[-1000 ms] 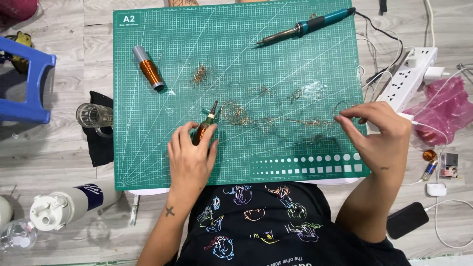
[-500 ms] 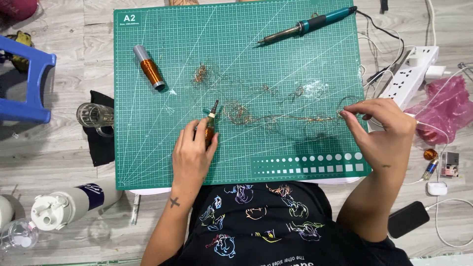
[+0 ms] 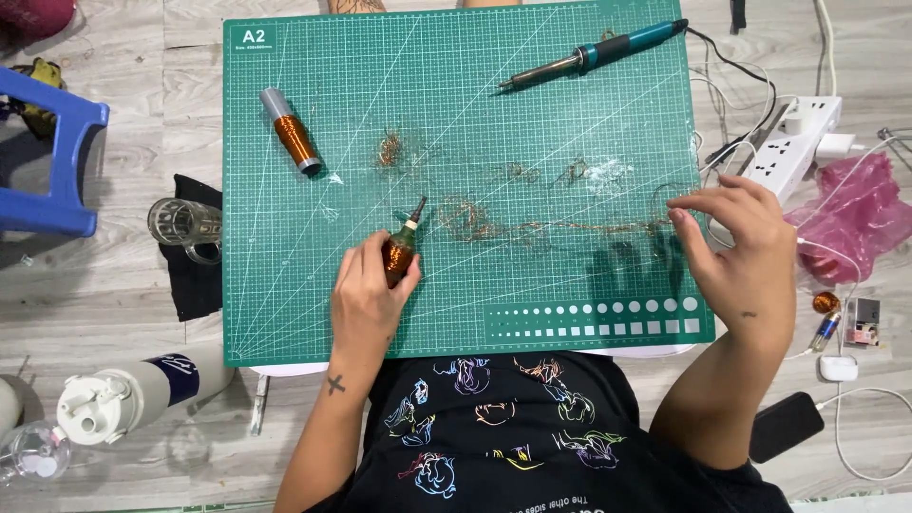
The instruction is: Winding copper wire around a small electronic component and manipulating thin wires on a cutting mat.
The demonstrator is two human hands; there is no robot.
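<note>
My left hand (image 3: pixel 369 296) grips a small copper-wound spool tool (image 3: pixel 404 245) with a green neck and dark tip, resting on the green cutting mat (image 3: pixel 285 285). Thin copper wire (image 3: pixel 560 226) runs from near the tool's tip across the mat to my right hand (image 3: pixel 739 249), whose fingertips pinch the wire's far end at the mat's right edge. Loose tangles of copper wire (image 3: pixel 462 218) lie between the two hands. A second copper spool (image 3: pixel 290 131) with a grey cap lies at the mat's upper left.
A soldering iron (image 3: pixel 594 55) lies at the mat's top right, its cord leading to a white power strip (image 3: pixel 788 142). A glass mug (image 3: pixel 185 228) on dark cloth and a blue stool (image 3: pixel 52 161) sit left. A pink bag (image 3: pixel 855 214), phone (image 3: pixel 784 426) and white bottle (image 3: pixel 133 391) surround.
My left hand has slid the spool tool slightly right and upright on the mat. My right hand has shifted a little right along the wire's end.
</note>
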